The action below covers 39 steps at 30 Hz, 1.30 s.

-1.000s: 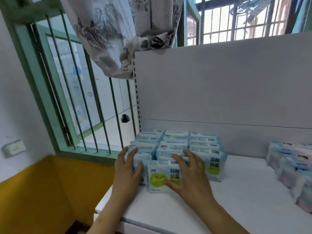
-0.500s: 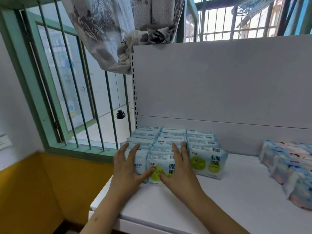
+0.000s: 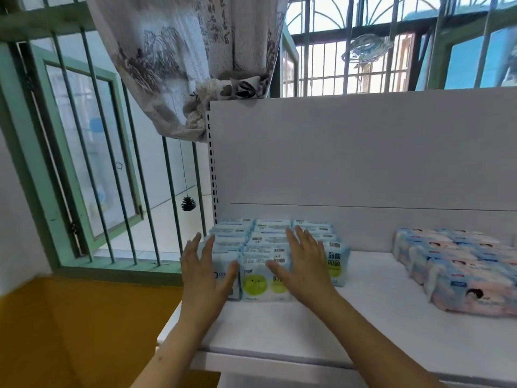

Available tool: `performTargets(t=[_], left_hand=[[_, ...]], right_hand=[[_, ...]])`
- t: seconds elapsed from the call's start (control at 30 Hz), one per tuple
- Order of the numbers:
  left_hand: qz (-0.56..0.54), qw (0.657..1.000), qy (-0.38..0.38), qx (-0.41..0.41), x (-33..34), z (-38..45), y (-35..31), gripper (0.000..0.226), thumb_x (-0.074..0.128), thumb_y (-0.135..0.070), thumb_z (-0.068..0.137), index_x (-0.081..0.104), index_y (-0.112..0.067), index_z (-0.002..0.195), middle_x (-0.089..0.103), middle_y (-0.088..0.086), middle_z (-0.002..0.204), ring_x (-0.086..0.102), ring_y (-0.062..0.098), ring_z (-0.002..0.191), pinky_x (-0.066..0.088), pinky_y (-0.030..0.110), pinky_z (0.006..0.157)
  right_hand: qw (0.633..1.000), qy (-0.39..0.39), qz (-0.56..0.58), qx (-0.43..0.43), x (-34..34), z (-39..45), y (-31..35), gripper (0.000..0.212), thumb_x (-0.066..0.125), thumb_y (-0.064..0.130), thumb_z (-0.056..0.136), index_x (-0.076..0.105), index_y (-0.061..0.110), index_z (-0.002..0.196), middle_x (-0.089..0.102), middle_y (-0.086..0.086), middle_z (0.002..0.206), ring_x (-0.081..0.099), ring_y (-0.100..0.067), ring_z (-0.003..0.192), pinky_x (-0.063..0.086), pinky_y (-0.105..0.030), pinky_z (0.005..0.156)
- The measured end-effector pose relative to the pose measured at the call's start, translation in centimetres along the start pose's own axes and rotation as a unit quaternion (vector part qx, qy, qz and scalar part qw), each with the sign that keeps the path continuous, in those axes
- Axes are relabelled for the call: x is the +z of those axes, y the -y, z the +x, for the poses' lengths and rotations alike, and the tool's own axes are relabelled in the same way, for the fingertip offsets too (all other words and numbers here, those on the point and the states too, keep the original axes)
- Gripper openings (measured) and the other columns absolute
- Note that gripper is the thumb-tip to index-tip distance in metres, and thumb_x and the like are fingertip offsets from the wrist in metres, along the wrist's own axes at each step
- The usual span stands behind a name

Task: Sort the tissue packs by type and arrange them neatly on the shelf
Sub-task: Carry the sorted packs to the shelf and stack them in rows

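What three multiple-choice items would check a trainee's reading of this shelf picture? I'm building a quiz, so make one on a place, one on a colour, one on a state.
1. Where on the shelf is the block of green-circle tissue packs?
A. At its left end, against the back panel
B. At its right end
C. Hanging off the front edge

2. What colour are the round marks on the front middle pack?
A. Red
B. Green
C. Black

3. How are the hands held?
A. Both fists closed
B. One pinching a pack
C. Both open, fingers straight

Answers:
1 A: the block sits by the perforated upright near the window; the pink-and-blue packs lie to the right.
2 B: two green circles show on its face.
3 C: the left hand and right hand lie flat-fingered at the front packs.
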<state>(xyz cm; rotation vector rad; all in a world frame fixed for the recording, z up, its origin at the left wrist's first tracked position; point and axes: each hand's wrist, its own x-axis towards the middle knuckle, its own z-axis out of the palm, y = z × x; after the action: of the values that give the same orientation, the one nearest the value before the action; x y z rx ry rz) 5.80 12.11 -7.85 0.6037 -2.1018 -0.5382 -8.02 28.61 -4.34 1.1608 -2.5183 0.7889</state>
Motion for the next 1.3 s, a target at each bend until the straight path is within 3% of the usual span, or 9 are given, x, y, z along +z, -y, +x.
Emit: performTargets(t=[0.07,0.13,0.2,0.33,0.6,0.73,0.83,1.07,1.3], left_hand=[[-0.039,0.998,0.009,0.044,0.1,-0.4,-2.2,0.073,0.046,-0.066,0.090,0.020,-0.036,0.151,0.010,-0.010,0.159,0.008,0.007,0.146,0.036,0.046,0.115],[-0.053,0.993,0.031,0.098,0.7,-1.1,-4.6,0.071,0.048,-0.062,0.089,0.021,-0.036,0.149,0.013,-0.010,0.158,0.010,0.002,0.144,0.026,0.037,0.117],[-0.075,0.985,0.058,0.143,1.4,-2.3,-7.4,0.069,0.051,-0.055,0.089,0.027,-0.031,0.149,0.020,-0.007,0.157,0.014,0.002,0.144,0.022,0.031,0.117],[-0.151,0.956,0.157,0.199,2.7,-6.7,-13.3,0.069,0.047,-0.052,0.088,0.031,-0.027,0.150,0.026,-0.008,0.154,0.025,0.009,0.144,0.028,0.030,0.118],[-0.247,0.843,0.358,0.318,5.9,-20.4,-25.3,0.069,0.043,-0.055,0.088,0.035,-0.025,0.149,0.038,-0.004,0.147,0.037,0.011,0.133,0.034,0.030,0.113],[-0.280,0.777,0.446,0.346,5.9,-29.2,-31.4,0.064,0.050,-0.049,0.093,0.031,-0.027,0.150,0.033,-0.006,0.149,0.036,0.011,0.135,0.036,0.031,0.112],[-0.296,0.731,0.483,0.381,5.5,-35.3,-35.6,0.062,0.052,-0.045,0.094,0.032,-0.026,0.149,0.034,-0.005,0.147,0.036,0.012,0.134,0.036,0.027,0.110],[-0.261,0.645,0.548,0.464,6.9,-48.7,-44.1,0.066,0.052,-0.049,0.092,0.028,-0.027,0.150,0.034,-0.006,0.145,0.034,0.016,0.134,0.039,0.036,0.110],[-0.224,0.582,0.610,0.489,11.0,-61.4,-54.3,0.068,0.056,-0.044,0.091,0.031,-0.021,0.150,0.033,0.001,0.149,0.032,0.020,0.137,0.033,0.033,0.114]], right_hand=[[0.998,-0.056,0.032,0.019,-2.4,-0.3,-0.3,0.082,0.042,0.064,0.093,0.013,0.022,0.157,0.007,-0.001,0.165,0.004,-0.018,0.151,-0.002,-0.038,0.122],[0.993,-0.097,0.044,0.047,-5.0,-0.9,-0.8,0.072,0.042,0.056,0.097,0.019,0.020,0.156,0.013,-0.002,0.164,0.009,-0.017,0.151,0.000,-0.036,0.121],[0.987,-0.128,0.058,0.079,-8.0,-2.1,-1.6,0.068,0.041,0.052,0.099,0.023,0.017,0.155,0.018,-0.005,0.163,0.013,-0.018,0.150,0.005,-0.037,0.123],[0.971,-0.174,0.044,0.160,-14.2,-7.1,-3.2,0.065,0.038,0.052,0.100,0.025,0.018,0.154,0.023,-0.003,0.162,0.018,-0.020,0.149,0.016,-0.041,0.122],[0.918,-0.226,-0.069,0.320,-23.5,-25.2,-7.1,0.066,0.038,0.052,0.100,0.027,0.016,0.154,0.026,-0.003,0.160,0.022,-0.020,0.147,0.019,-0.035,0.118],[0.870,-0.240,-0.116,0.415,-27.3,-35.7,-9.1,0.066,0.037,0.055,0.099,0.027,0.018,0.154,0.026,-0.001,0.160,0.021,-0.019,0.148,0.023,-0.042,0.119],[0.828,-0.248,-0.167,0.474,-30.4,-42.9,-10.6,0.068,0.035,0.056,0.099,0.027,0.016,0.153,0.027,-0.002,0.160,0.023,-0.021,0.147,0.025,-0.043,0.119],[0.766,-0.229,-0.190,0.570,-37.4,-59.6,-15.3,0.067,0.036,0.055,0.100,0.023,0.019,0.155,0.024,0.000,0.161,0.022,-0.021,0.148,0.028,-0.047,0.117],[0.703,-0.214,-0.174,0.655,-43.0,-74.7,-22.8,0.066,0.034,0.055,0.101,0.023,0.019,0.155,0.024,0.000,0.161,0.024,-0.023,0.147,0.029,-0.045,0.117]])
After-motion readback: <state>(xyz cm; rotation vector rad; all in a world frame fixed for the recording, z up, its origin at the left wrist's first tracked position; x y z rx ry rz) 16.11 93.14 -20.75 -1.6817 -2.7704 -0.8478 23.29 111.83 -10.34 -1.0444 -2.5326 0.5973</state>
